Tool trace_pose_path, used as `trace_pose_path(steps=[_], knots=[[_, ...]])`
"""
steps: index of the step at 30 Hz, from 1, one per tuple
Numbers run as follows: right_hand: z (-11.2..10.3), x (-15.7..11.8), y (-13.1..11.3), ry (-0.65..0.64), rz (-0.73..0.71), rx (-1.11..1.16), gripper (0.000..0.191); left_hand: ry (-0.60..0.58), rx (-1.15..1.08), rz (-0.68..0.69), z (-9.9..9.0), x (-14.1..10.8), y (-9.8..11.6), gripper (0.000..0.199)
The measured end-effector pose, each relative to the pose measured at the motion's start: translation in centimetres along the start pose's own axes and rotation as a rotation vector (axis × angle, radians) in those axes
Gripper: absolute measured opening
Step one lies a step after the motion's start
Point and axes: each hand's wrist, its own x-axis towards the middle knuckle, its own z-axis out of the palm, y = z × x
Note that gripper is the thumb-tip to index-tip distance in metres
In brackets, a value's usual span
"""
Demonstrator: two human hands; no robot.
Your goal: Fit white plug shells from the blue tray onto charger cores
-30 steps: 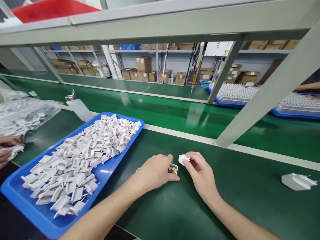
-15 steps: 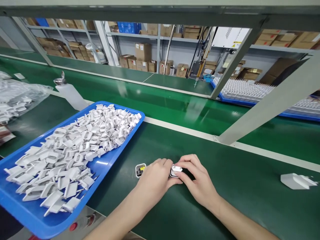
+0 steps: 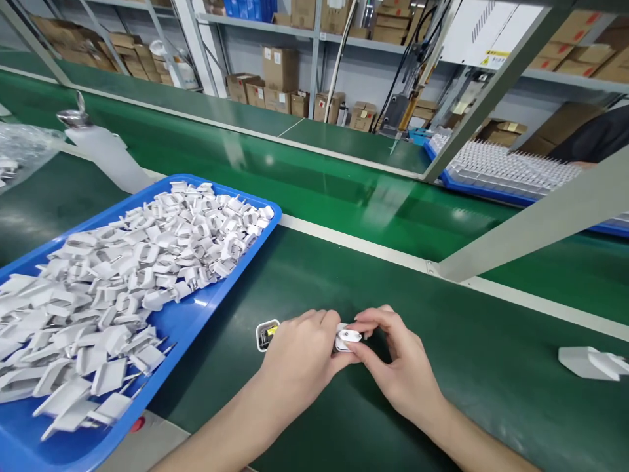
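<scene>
My left hand (image 3: pixel 299 347) and my right hand (image 3: pixel 398 367) meet over the green belt (image 3: pixel 442 419). Their fingertips grip a small white plug piece (image 3: pixel 348 337) pressed against a white casing, which is partly hidden by my fingers. To the left of my left hand, an open white charger casing (image 3: pixel 268 335) with a yellow part inside lies on the belt. A blue tray (image 3: pixel 223 298) heaped with several white plug shells sits further left. A finished white charger (image 3: pixel 590 362) lies far to the right, out of reach of both hands.
A white bottle with a metal nozzle (image 3: pixel 103 154) stands behind the tray. A plastic bag of white parts (image 3: pixel 24 151) lies at the far left. A grey frame strut (image 3: pixel 540 226) crosses the right side, before a blue tray of white parts (image 3: pixel 511 172).
The white piece from my right hand now sits against the casing at my left fingertips. The view has tilted downward, and the hand at the left edge has gone from view.
</scene>
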Motion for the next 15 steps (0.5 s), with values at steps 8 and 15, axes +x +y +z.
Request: trace_pose_path(steps=[8,15], knots=[[-0.11,0.0,0.11,-0.018,-0.082,0.011,0.025,0.052,0.0,0.034,0.13,-0.15,-0.13,0.031],[-0.7,0.68,-0.4,-0.031,-0.183,-0.067,0.033,0.098,0.012,0.073,0.33,-0.17,-0.41,0.031]])
